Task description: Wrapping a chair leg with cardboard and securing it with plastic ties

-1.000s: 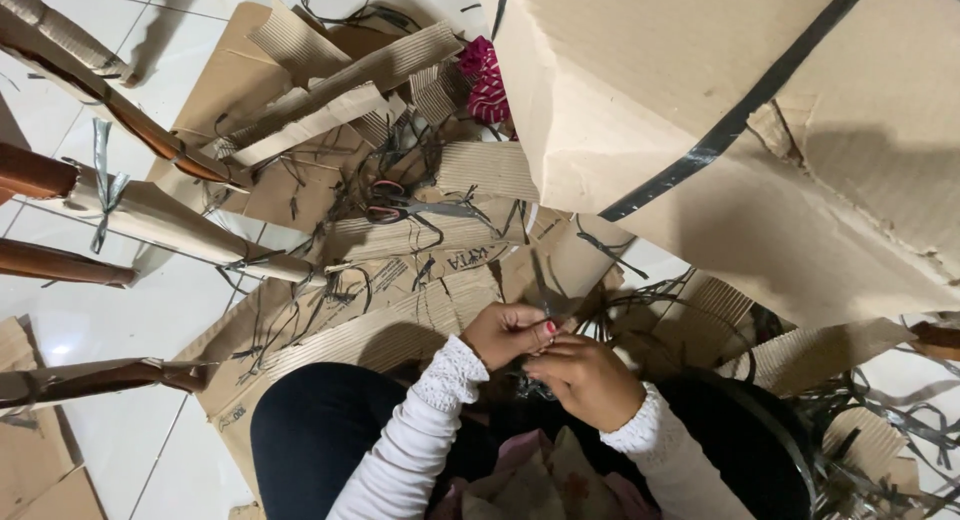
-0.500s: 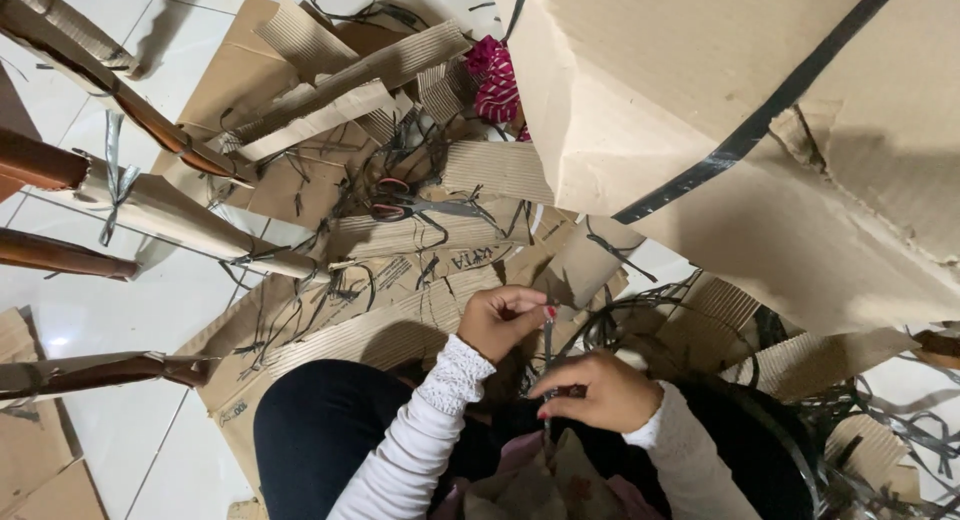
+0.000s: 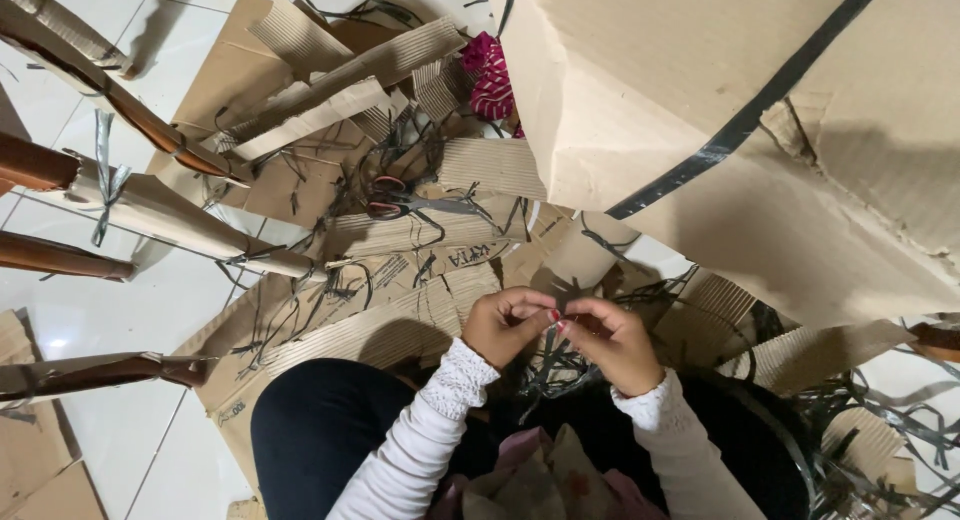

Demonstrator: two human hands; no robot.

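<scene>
My left hand (image 3: 505,326) and my right hand (image 3: 612,342) meet over my lap, fingertips pinched together on a thin black plastic strap (image 3: 556,358) that trails down between them. Both wrists wear white knit sleeves. More loose black straps (image 3: 640,298) lie tangled just beyond my hands on pieces of corrugated cardboard (image 3: 400,320). My legs in dark trousers (image 3: 330,430) fill the bottom of the view.
A big strapped cardboard box (image 3: 760,130) looms at upper right. Scissors with red handles (image 3: 395,202) lie among cardboard scraps. Wooden furniture legs, one wrapped in cardboard (image 3: 160,212), cross the white tiled floor at left. A magenta cloth (image 3: 490,75) sits behind.
My hands, a second ago together, pulled apart along the strap with the right lower, and have now come back together, fingertips touching.
</scene>
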